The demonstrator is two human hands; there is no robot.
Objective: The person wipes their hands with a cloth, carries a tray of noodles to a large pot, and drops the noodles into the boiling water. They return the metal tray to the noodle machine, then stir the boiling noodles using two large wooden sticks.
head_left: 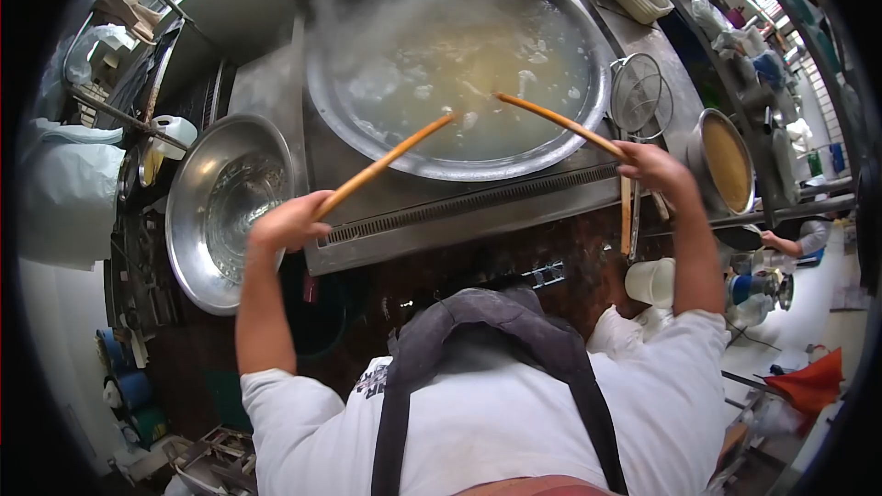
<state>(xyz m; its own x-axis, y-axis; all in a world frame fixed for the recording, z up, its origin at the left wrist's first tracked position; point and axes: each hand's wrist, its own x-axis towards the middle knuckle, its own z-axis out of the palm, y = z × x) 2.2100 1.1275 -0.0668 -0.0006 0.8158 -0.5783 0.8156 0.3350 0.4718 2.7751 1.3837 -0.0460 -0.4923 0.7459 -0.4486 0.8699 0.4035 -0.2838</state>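
Observation:
My left hand (pixel 290 220) is closed around the lower end of a wooden stick (pixel 381 168). The fingers of my right hand (pixel 655 168) grip a similar wooden stick (pixel 562 123). Both sticks slant inward over a large round metal pot (pixel 478 169), their far tips close together above the liquid; whether they touch it I cannot tell. Cloudy yellowish liquid (pixel 501 55) fills the pot, with pale pieces or foam on its surface. Steam hides part of the far side.
A wide metal basin (pixel 197 262) stands beside my left hand. Wire strainers (pixel 637 96) rest right of the pot, near a smaller pot of brown contents (pixel 728 165). A white bucket (pixel 650 283) stands below my right forearm. Another person's hand (pixel 779 242) shows at far right.

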